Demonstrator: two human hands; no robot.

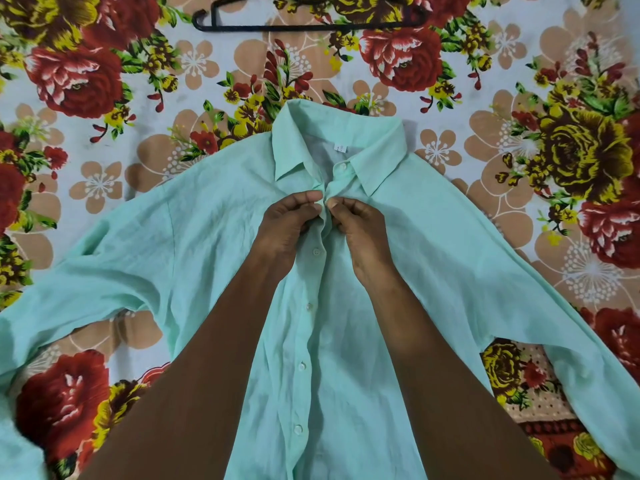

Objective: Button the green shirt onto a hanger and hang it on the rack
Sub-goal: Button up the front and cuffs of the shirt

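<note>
My green shirt [433, 254] lies flat and face up on a bed covered by a floral sheet [104, 109], collar pointing away from me, sleeves spread out to both sides. A black hanger [308, 27] rests on the sheet beyond the collar, well apart from the shirt and not yet inside it. No rack is in view.

Both my hands meet on the shirt's front opening, just below the collar. My left hand [287, 223] pinches the fabric edge on its side, thumb and forefinger pressed together on a small raised fold. My right hand [360, 226] pinches the opposite edge, its fingers [334, 204] curled tight and almost touching those of the left. The cloth bunches up between them. I cannot see the button or hole they are working; both are hidden under the fingertips. One button [343, 165] shows just above my hands at the collar, and several more run down the placket towards me, between my forearms.

The shirt looks thin, light and very soft, wrinkling wherever it is pulled. I judge it will slump and slide rather than hold any shape, so the best hold is right at the placket edges, close to each button, with small pinches. For lifting, the collar and shoulders seem the firmest parts.
</note>
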